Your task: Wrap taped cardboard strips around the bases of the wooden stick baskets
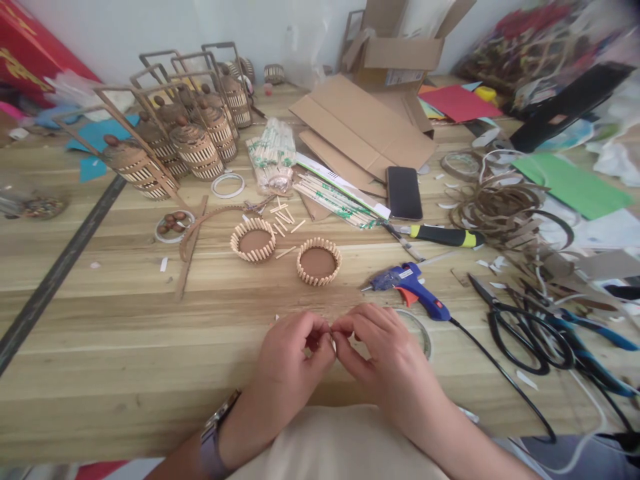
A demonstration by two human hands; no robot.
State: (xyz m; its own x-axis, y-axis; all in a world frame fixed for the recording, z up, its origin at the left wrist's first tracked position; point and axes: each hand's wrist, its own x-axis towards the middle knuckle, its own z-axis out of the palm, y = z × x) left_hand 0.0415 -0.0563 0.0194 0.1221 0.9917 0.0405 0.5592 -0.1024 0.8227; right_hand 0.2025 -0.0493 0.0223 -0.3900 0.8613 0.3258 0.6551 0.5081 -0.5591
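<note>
My left hand and my right hand meet at the near edge of the wooden table, fingertips pinched together on something too small to make out. Just behind the right hand lies a clear tape ring, and a blue glue gun rests past it. Two small round baskets of bamboo sticks, one on the left and one on the right, sit further back, in front of both hands.
Several finished stick lanterns with handles stand at the back left. A bundle of sticks, flat cardboard, a phone, a yellow-black knife, black scissors and coiled paper strips crowd the right.
</note>
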